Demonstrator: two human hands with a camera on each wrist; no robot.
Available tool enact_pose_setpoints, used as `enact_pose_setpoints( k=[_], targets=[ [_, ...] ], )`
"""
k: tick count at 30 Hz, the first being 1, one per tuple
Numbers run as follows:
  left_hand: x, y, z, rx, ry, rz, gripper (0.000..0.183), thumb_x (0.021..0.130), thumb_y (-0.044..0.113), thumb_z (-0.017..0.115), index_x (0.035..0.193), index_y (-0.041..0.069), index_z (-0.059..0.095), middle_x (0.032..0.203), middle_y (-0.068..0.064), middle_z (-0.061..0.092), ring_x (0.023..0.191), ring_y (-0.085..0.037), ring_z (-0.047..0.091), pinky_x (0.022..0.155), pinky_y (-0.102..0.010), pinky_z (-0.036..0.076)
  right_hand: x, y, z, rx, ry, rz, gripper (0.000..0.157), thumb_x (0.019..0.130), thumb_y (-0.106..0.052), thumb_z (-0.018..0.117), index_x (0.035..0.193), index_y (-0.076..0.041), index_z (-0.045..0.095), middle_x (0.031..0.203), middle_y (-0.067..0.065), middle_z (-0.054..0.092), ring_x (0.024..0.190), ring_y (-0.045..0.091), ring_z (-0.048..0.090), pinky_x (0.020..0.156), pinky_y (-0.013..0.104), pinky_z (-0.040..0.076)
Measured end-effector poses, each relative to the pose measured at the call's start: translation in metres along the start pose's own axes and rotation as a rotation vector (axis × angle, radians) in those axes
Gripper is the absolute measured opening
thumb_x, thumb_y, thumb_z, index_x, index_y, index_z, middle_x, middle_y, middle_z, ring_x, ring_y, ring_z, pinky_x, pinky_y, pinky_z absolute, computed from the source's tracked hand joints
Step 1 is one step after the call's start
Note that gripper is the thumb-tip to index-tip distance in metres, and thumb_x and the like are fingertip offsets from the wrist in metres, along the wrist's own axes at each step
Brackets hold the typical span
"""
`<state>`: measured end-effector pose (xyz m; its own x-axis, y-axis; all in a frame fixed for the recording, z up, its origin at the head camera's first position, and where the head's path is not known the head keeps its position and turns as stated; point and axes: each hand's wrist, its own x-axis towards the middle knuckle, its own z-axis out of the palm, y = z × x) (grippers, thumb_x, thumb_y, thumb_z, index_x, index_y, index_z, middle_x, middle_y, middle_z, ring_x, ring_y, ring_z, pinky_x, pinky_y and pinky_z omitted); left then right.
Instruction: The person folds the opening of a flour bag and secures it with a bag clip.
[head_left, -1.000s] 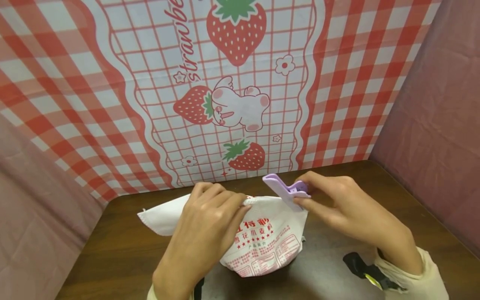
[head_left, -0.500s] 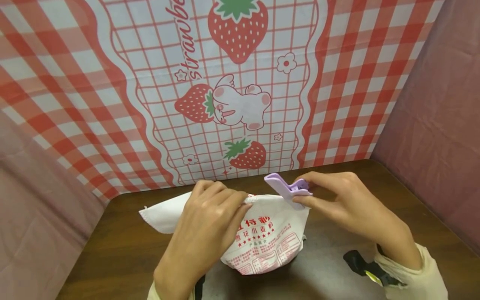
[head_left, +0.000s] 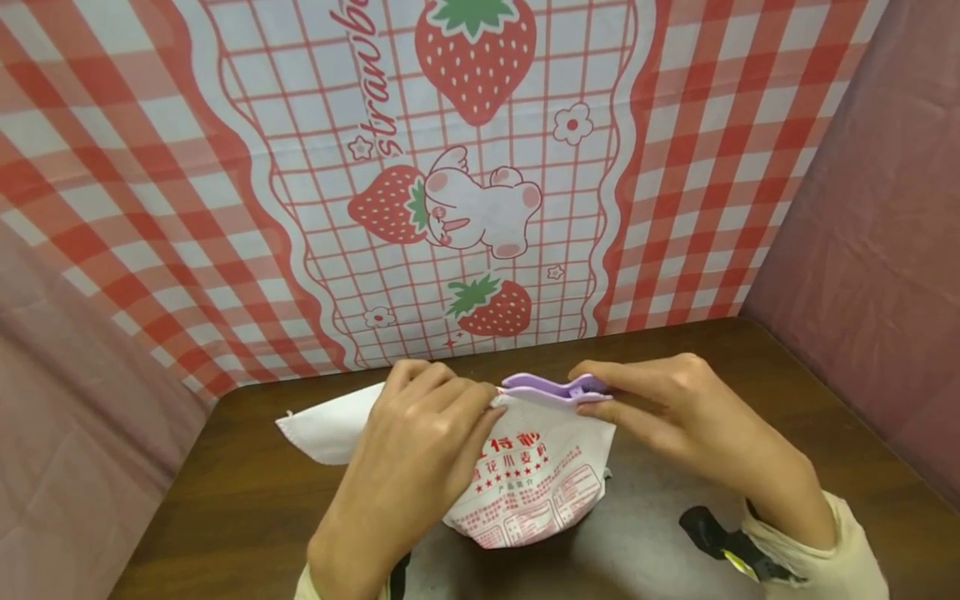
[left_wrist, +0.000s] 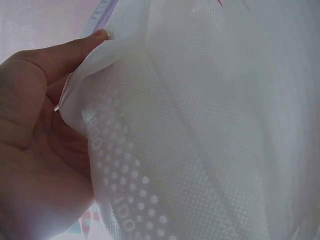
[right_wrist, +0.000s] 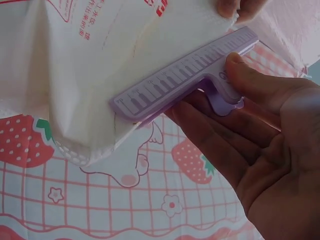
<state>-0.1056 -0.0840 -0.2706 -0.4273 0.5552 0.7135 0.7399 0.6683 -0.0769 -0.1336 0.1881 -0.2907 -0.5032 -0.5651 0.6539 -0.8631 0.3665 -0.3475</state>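
A white flour bag (head_left: 525, 487) with red print stands on the table, its top folded over. My left hand (head_left: 416, 446) grips the folded top near its middle; in the left wrist view the thumb lies along the fold of white woven sheet (left_wrist: 185, 130). The white end flap (head_left: 322, 429) sticks out to the left. With thumb and fingers, my right hand (head_left: 682, 417) pinches the handles of a purple bag clip (head_left: 551, 390). The clip lies along the right part of the bag's top edge, its tip close to the left fingertips. In the right wrist view its ridged bar (right_wrist: 175, 77) overlaps the bag.
A dark brown wooden table (head_left: 217, 492) lies under the bag. Behind it hangs a red-and-white checked cloth (head_left: 712, 167) with strawberry prints, and pink drapes (head_left: 862, 208) close off the sides. A black strap (head_left: 708, 533) sits at the right sleeve.
The purple clip has turned from slanting up to lying nearly flat along the bag's top edge. My right hand shifted slightly left with it; the left hand has kept its grip.
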Motion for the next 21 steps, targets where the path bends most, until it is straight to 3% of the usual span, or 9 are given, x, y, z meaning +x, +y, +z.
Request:
enact_pose_setpoints(
  k=[11,21],
  targets=[
    [0.0007,0.0016,0.0014,-0.002,-0.001,-0.003,0.007,0.092,0.016,0.070,0.088,0.010,0.072,0.082,0.003,0.072,0.072,-0.015,0.057,0.078,-0.033,0.045,-0.0012,-0.0016,0.0016,-0.020,-0.001,-0.031,0.025,0.091,-0.009,0.072,0.116,-0.008,0.071,0.102,-0.006,0.073,0.079,0.000,0.064,0.069,0.014,0.053],
    [0.0000,0.0020,0.0008,0.002,-0.018,-0.013,0.008,0.093,0.016,0.069,0.089,0.009,0.072,0.083,0.003,0.072,0.074,-0.015,0.058,0.080,-0.034,0.045,0.0006,-0.0034,0.0027,-0.061,0.003,0.010,0.038,0.080,-0.002,0.080,0.115,-0.016,0.072,0.102,-0.012,0.071,0.079,-0.002,0.064,0.069,0.014,0.052]
  ],
)
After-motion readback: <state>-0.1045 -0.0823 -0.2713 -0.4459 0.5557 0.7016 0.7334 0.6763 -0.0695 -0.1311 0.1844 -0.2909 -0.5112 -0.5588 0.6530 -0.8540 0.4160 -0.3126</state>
